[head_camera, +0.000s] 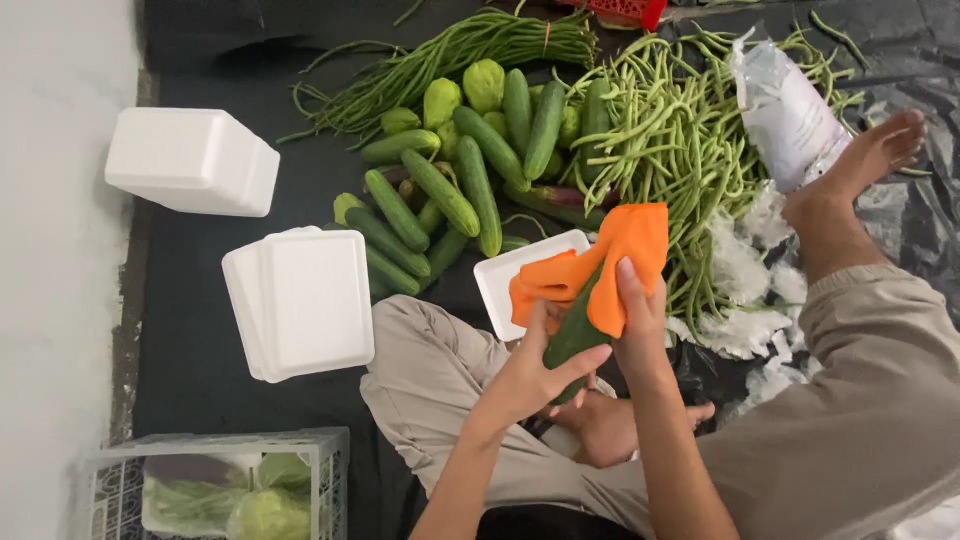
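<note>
While a cucumber (572, 338) is held upright above the lap, its lower end is gripped by the left hand (535, 372), whose fingers are curled shut around the dark green skin, the thumb lying across the front. An orange cloth (600, 265) is pressed over the upper half of the cucumber by the right hand (640, 320); the fingers of that hand are closed on the cloth, with the fingertips laid flat against the fabric. The cloth is draped so that one corner stands up and another part is bunched to the left, over the edge of a white foam tray (505, 275) lying on the dark sheet (200, 330) just behind the hands.

Beyond the tray, a heap of cucumbers (440, 190) is spread out, with pale green squash (462, 92) piled at its far side. A bundle of long beans (450, 50) is laid at the top, and a broad pile of green beans (680, 140) is seen to the right of it, touching a crumpled plastic bag (790, 110). A bare foot (850, 170) is rested beside that bag, on torn white scraps.

To the left, a stack of foam trays (305, 300) is set near the knee, and a closed foam box (190, 160) is placed well apart from it. A white wire basket (220, 485) holding wrapped greens is seen at the lower left.
</note>
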